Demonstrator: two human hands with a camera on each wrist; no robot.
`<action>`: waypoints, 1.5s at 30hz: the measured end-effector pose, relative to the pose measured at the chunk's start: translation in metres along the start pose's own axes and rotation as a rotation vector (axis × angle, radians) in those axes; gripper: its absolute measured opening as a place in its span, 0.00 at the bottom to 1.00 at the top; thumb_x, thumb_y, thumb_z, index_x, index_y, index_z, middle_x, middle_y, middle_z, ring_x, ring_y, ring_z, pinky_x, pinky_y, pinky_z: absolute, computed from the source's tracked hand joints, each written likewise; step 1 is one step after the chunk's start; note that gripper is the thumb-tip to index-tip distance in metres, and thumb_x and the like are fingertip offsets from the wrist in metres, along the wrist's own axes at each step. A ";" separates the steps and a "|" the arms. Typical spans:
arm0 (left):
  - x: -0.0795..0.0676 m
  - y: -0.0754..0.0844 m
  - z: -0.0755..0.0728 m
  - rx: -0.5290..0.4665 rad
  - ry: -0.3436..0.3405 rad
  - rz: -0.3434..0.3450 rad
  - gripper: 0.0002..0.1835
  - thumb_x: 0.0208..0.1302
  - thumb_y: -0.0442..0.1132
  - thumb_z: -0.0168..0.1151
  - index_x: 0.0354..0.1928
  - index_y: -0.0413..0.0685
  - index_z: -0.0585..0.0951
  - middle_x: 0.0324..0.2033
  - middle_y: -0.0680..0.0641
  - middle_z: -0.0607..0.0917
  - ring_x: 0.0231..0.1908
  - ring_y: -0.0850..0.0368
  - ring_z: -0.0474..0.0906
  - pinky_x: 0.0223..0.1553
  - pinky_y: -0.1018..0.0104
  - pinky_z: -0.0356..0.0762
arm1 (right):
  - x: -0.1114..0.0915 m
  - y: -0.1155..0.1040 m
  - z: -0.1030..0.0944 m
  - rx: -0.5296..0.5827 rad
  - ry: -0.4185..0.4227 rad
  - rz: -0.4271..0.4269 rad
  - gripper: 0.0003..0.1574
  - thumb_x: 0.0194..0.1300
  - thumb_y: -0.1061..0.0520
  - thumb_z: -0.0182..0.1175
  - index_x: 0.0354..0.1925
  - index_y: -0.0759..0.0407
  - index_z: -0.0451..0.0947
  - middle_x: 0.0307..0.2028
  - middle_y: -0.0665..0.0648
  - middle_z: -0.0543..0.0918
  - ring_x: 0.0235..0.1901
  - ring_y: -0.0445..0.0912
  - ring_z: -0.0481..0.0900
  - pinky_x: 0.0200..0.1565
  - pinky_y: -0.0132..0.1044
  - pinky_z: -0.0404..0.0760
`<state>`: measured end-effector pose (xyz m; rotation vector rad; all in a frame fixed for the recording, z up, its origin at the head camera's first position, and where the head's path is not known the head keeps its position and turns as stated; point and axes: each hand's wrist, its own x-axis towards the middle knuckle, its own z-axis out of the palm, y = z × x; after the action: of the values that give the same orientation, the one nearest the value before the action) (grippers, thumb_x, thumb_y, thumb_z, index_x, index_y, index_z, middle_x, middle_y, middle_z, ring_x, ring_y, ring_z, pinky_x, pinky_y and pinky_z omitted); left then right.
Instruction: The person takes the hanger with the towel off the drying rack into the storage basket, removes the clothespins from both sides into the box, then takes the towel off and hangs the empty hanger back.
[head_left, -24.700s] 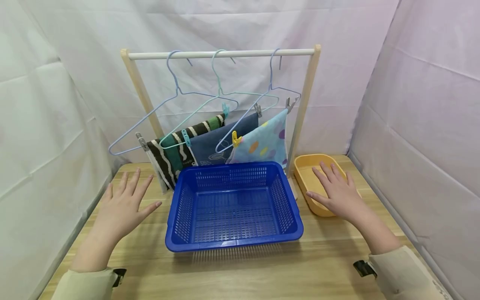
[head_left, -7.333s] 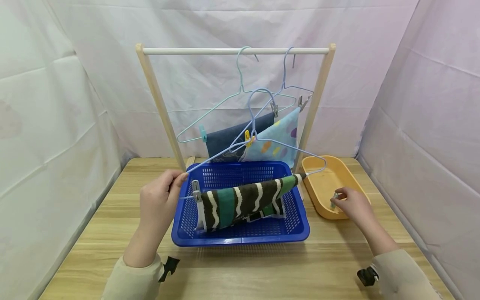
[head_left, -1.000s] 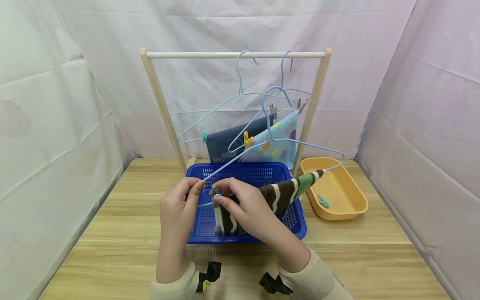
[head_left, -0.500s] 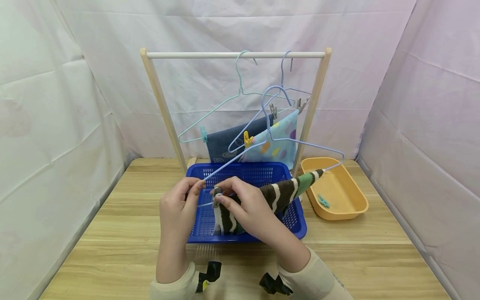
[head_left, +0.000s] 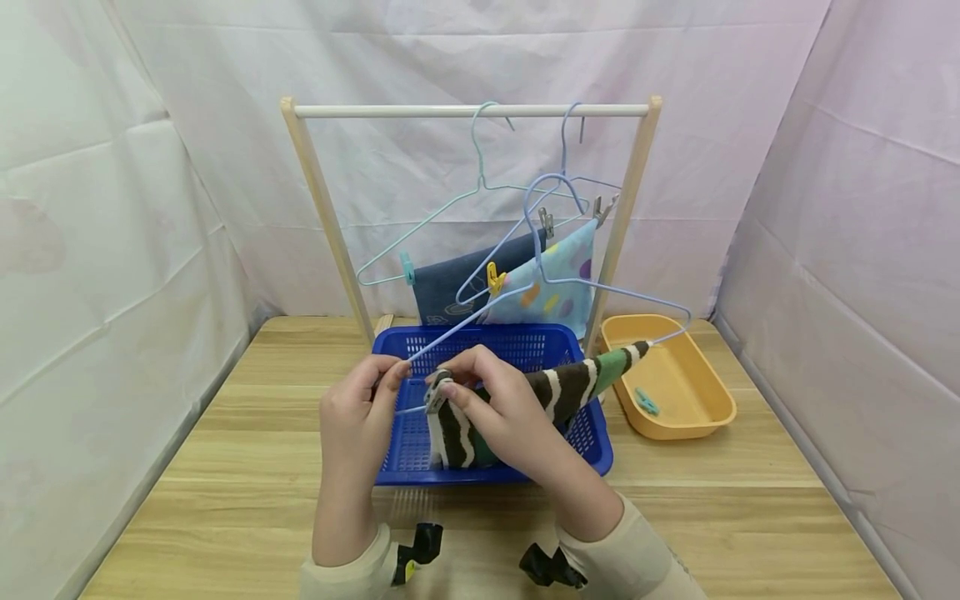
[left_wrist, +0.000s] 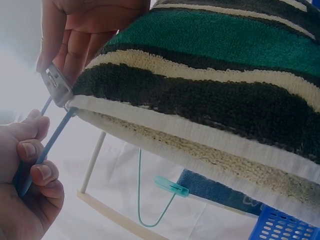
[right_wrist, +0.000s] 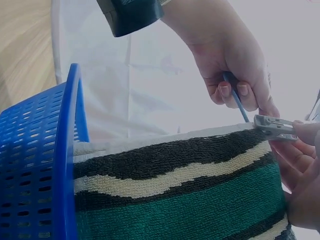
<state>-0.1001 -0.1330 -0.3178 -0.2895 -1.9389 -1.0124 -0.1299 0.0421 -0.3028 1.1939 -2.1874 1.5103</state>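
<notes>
Left hand [head_left: 363, 408]: grips blue hanger [left_wrist: 53, 141] near its corner
Right hand [head_left: 498, 408]: pinches gray clip [left_wrist: 57, 86]
Striped towel [left_wrist: 200, 100]: hangs on this hanger, over blue basket [head_left: 525, 336]
Yellow tray [head_left: 682, 400]: holds 1 teal clip [head_left: 647, 402]

A person wears pale beige cloth on both arms, the left sleeve [head_left: 348, 571] and right sleeve [head_left: 626, 550] ending in smooth cuffs. Small black angular devices sit at each cuff: the left device [head_left: 427, 543] shows a yellow patch [head_left: 410, 570], the right device [head_left: 549, 568] looks all black. Faint grey marks [head_left: 678, 565] dot the right sleeve
</notes>
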 end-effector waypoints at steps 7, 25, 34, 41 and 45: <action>0.002 -0.001 -0.002 0.013 -0.010 -0.018 0.04 0.63 0.28 0.64 0.30 0.39 0.81 0.17 0.51 0.73 0.17 0.61 0.63 0.19 0.74 0.60 | -0.001 0.001 -0.006 0.045 0.021 -0.046 0.07 0.72 0.63 0.55 0.47 0.58 0.73 0.45 0.50 0.83 0.41 0.41 0.77 0.43 0.37 0.78; 0.011 -0.011 -0.013 0.028 0.067 0.113 0.06 0.66 0.33 0.63 0.31 0.36 0.82 0.19 0.47 0.78 0.16 0.61 0.61 0.18 0.74 0.58 | -0.010 0.007 -0.035 -0.038 0.062 -0.095 0.10 0.69 0.68 0.57 0.46 0.58 0.73 0.45 0.51 0.83 0.36 0.43 0.75 0.33 0.37 0.75; 0.019 -0.026 -0.016 0.024 0.084 0.176 0.13 0.69 0.39 0.61 0.31 0.35 0.81 0.19 0.45 0.80 0.15 0.62 0.61 0.18 0.74 0.58 | -0.020 0.022 -0.055 -0.181 0.119 -0.078 0.12 0.66 0.69 0.60 0.45 0.59 0.74 0.38 0.49 0.80 0.33 0.42 0.73 0.33 0.35 0.75; 0.024 -0.027 -0.018 0.043 0.106 0.173 0.04 0.61 0.29 0.66 0.29 0.35 0.81 0.19 0.45 0.80 0.16 0.60 0.62 0.19 0.74 0.59 | -0.025 0.028 -0.067 -0.186 0.119 -0.039 0.11 0.66 0.70 0.59 0.45 0.60 0.74 0.40 0.50 0.80 0.36 0.43 0.74 0.37 0.34 0.76; 0.027 -0.026 -0.020 0.055 0.104 0.167 0.04 0.57 0.24 0.67 0.29 0.34 0.80 0.17 0.45 0.78 0.16 0.60 0.62 0.19 0.75 0.58 | -0.029 0.032 -0.073 -0.226 0.131 -0.004 0.11 0.66 0.69 0.60 0.45 0.60 0.73 0.39 0.50 0.80 0.38 0.42 0.75 0.38 0.34 0.77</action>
<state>-0.1177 -0.1696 -0.3055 -0.3543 -1.8136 -0.8471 -0.1523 0.1233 -0.3092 0.9982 -2.1967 1.2609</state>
